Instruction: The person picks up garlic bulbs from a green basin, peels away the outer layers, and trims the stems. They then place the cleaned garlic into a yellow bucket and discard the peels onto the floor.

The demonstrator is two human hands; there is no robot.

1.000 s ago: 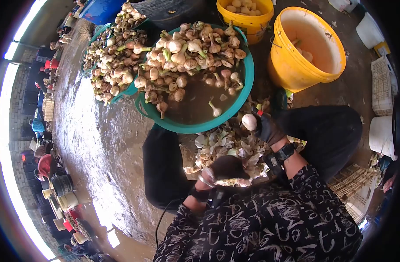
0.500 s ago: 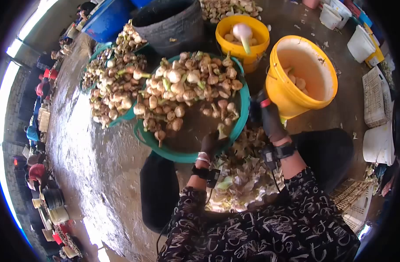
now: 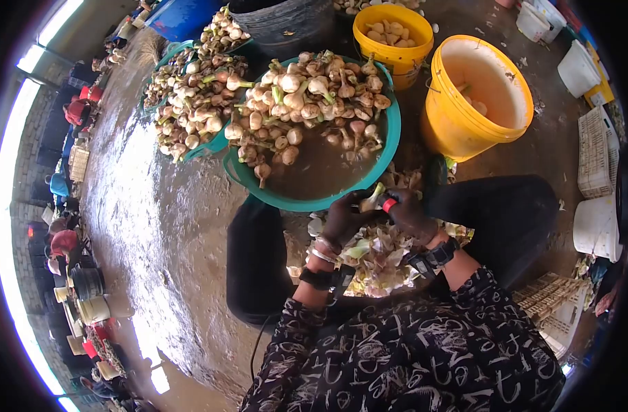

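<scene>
My left hand point(image 3: 345, 221) wears a dark glove and grips a garlic bulb point(image 3: 371, 199) over the front rim of a green basin. Close beside it, my gloved right hand point(image 3: 411, 218) is closed around a small tool with a red part point(image 3: 389, 204); its working end is hidden. The two hands almost meet at the bulb. The green basin point(image 3: 395, 130) holds a heap of garlic bulbs point(image 3: 304, 93) toward its back and left, with bare bottom toward me. Peeled garlic skins point(image 3: 376, 257) lie between my legs under the hands.
Ahead right stand a tall yellow bucket point(image 3: 441, 123) with a few bulbs and a smaller yellow bucket point(image 3: 403, 65) with pale bulbs. More garlic point(image 3: 197, 103) is heaped at left. A black tub point(image 3: 283, 31) stands behind. White crates point(image 3: 595, 151) line the right; people sit far left.
A bulb in the air above the smaller yellow bucket is no longer there. My left hand has lifted a bulb from the basin; my right hand has come back from the tall bucket to meet it.
</scene>
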